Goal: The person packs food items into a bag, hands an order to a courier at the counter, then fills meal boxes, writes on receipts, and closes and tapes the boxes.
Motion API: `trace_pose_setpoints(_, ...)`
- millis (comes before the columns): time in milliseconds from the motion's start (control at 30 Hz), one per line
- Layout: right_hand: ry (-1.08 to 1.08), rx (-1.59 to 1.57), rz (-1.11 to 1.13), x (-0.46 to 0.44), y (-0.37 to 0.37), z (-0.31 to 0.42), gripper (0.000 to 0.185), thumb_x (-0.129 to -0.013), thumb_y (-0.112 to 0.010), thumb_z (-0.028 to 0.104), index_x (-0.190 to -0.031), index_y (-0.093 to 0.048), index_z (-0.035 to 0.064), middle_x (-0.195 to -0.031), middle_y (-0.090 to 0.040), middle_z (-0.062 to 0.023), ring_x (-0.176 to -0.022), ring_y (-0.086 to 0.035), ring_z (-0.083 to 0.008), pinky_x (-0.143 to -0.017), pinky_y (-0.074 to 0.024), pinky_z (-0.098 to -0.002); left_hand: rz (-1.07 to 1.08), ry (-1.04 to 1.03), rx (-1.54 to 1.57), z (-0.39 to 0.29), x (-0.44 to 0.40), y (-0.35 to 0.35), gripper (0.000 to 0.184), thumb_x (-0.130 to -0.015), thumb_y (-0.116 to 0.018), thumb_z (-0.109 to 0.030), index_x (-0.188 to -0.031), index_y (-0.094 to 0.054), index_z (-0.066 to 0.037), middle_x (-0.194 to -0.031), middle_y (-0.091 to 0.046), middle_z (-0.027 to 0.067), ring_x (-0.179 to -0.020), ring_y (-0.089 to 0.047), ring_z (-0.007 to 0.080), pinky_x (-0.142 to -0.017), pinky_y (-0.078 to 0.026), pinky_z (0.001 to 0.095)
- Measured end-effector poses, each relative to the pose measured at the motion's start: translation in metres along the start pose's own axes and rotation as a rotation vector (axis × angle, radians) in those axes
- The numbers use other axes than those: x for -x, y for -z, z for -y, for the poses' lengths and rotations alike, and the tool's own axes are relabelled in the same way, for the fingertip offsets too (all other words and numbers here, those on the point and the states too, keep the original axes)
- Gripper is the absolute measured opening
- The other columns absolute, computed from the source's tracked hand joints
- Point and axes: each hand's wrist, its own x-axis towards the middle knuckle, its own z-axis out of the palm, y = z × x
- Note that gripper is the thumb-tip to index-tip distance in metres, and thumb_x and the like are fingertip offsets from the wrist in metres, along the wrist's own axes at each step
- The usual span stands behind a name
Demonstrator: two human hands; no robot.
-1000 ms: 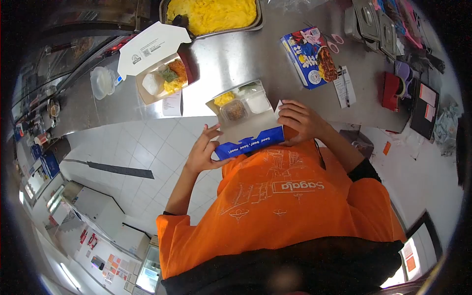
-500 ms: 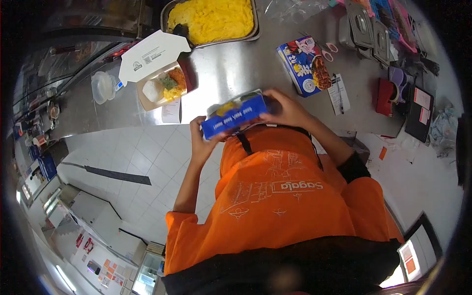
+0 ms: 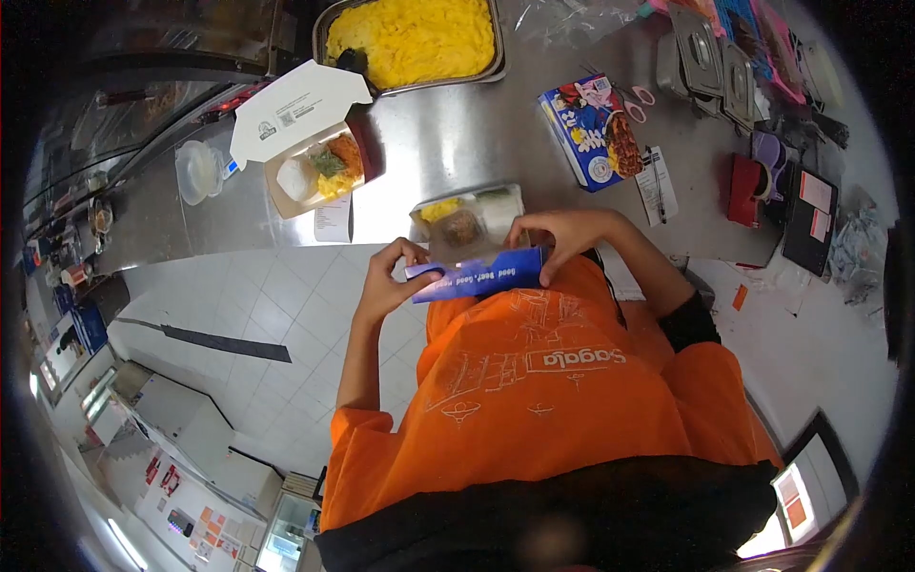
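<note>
A blue cardboard sleeve (image 3: pixel 481 274) with white lettering is held at the table's near edge, against the orange apron. Beyond it sits a clear-lidded food tray (image 3: pixel 496 217) with yellow food, a brown portion and something pale; its near end meets the sleeve, though how far inside it reaches is hidden. My left hand (image 3: pixel 389 281) is closed on the sleeve's left end, thumb on the front face. On the right end, my right hand (image 3: pixel 562 238) grips the sleeve with its thumb, while bent fingers reach over toward the tray.
An open meal box (image 3: pixel 286 205) with rice and sides stands on the steel table (image 3: pixel 419 133) at left. Behind it is a pan of yellow food (image 3: pixel 410 43). A printed blue box (image 3: pixel 591 133), scissors (image 3: pixel 637 105), a paper with a pen (image 3: pixel 658 186) and a tape dispenser (image 3: pixel 758 186) lie to the right.
The sleeve has come down toward my body and tipped, so more of the tray shows beyond it. My right hand has moved down along with it.
</note>
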Motion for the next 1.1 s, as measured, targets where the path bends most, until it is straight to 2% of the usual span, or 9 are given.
trace_pose_setpoints(133, -0.138, 0.110, 0.274, -0.042, -0.006, -0.006, 0.065, -0.083, -0.066, 0.047, -0.132, -0.045, 0.0085, -0.124, -0.056, -0.0142, -0.117, -0.052, -0.0257, -0.097, -0.0407, -0.0352, 0.058, -0.301, -0.213, -0.003, -0.007, -0.003, 0.040, -0.073, -0.079, -0.025, -0.065, -0.047, -0.004, -0.070, -0.056, 0.0073, -0.070, -0.056, 0.0183, -0.075, -0.046, 0.0305)
trace_pose_setpoints(167, -0.104, 0.160, 0.391, -0.048, -0.001, 0.003, 0.066, -0.091, -0.046, 0.058, -0.135, -0.043, 0.0097, -0.134, -0.049, -0.0158, -0.124, -0.046, -0.0276, -0.102, -0.0367, -0.0356, -0.007, -0.269, -0.257, 0.003, -0.001, -0.008, 0.050, -0.082, -0.069, -0.038, -0.059, -0.043, -0.002, -0.061, -0.050, 0.0082, -0.057, -0.050, 0.0198, -0.062, -0.044, 0.0304)
trace_pose_setpoints(367, -0.325, 0.043, 0.489, -0.061, 0.003, 0.023, 0.092, -0.084, -0.017, 0.078, -0.147, -0.025, 0.0128, -0.152, -0.022, -0.0162, -0.142, -0.018, -0.0264, -0.112, -0.0188, -0.0352, -0.456, -0.178, -0.108, 0.008, 0.002, -0.027, 0.065, -0.098, -0.038, -0.048, -0.053, -0.038, -0.001, -0.049, -0.038, 0.0041, -0.045, -0.036, 0.0136, -0.045, -0.028, 0.0299)
trace_pose_setpoints(600, -0.432, -0.242, 0.275, -0.064, 0.014, 0.015, 0.096, -0.080, -0.028, 0.080, -0.149, -0.018, 0.0122, -0.153, -0.019, -0.0158, -0.141, -0.018, -0.0247, -0.113, -0.0179, -0.0373, -0.519, 0.408, 0.002, -0.013, -0.038, -0.019, 0.073, -0.096, -0.032, -0.059, -0.047, -0.034, -0.005, -0.048, -0.031, 0.0003, -0.047, -0.028, 0.0103, -0.046, -0.025, 0.0292)
trace_pose_setpoints(767, -0.477, -0.533, 0.070, -0.055, 0.017, -0.002, 0.102, -0.078, -0.036, 0.080, -0.150, -0.013, 0.0118, -0.153, -0.017, -0.0155, -0.141, -0.018, -0.0235, -0.114, -0.0172, -0.0389, -0.400, 0.522, 0.119, 0.024, -0.075, -0.007, 0.079, -0.086, -0.035, -0.073, -0.044, -0.041, -0.006, -0.045, -0.036, 0.0016, -0.045, -0.035, 0.0127, -0.047, -0.030, 0.0288)
trace_pose_setpoints(867, -0.201, -0.457, 0.251, -0.050, 0.024, -0.053, 0.087, -0.080, -0.064, 0.059, -0.142, -0.034, 0.0061, -0.137, -0.044, -0.0145, -0.126, -0.041, -0.0212, -0.104, -0.0333, -0.0358, -0.424, 0.609, 0.147, 0.046, -0.092, -0.005, 0.079, -0.085, -0.037, -0.074, -0.045, -0.044, -0.007, -0.046, -0.037, 0.0012, -0.045, -0.036, 0.0125, -0.047, -0.031, 0.0289)
trace_pose_setpoints(967, -0.168, -0.065, -0.157, -0.023, 0.015, -0.013, 0.064, -0.075, -0.079, 0.034, -0.121, -0.049, 0.0022, -0.110, -0.058, -0.0084, -0.103, -0.052, -0.0157, -0.089, -0.0422, -0.0305, -0.474, 0.599, 0.146, 0.065, -0.093, -0.007, 0.078, -0.084, -0.038, -0.075, -0.047, -0.046, -0.007, -0.047, -0.040, 0.0007, -0.047, -0.038, 0.0123, -0.048, -0.032, 0.0290)
trace_pose_setpoints(1067, -0.067, -0.272, -0.542, -0.015, -0.011, -0.025, 0.049, -0.075, -0.079, 0.029, -0.108, -0.052, 0.0031, -0.096, -0.058, -0.0049, -0.092, -0.053, -0.0117, -0.078, -0.0426, -0.0262, -0.410, 0.510, 0.191, 0.064, -0.086, -0.003, 0.073, -0.085, -0.042, -0.072, -0.059, -0.054, -0.005, -0.059, -0.049, 0.0021, -0.057, -0.046, 0.0127, -0.057, -0.037, 0.0286)
trace_pose_setpoints(1100, -0.096, -0.273, -0.644, -0.016, -0.015, -0.030, 0.050, -0.075, -0.080, 0.030, -0.107, -0.054, 0.0028, -0.103, -0.056, -0.0078, -0.093, -0.054, -0.0126, -0.077, -0.0455, -0.0272, -0.362, 0.468, 0.203, 0.060, -0.081, -0.003, 0.071, -0.086, -0.043, -0.070, -0.065, -0.057, -0.004, -0.064, -0.053, 0.0027, -0.062, -0.049, 0.0128, -0.060, -0.040, 0.0282)
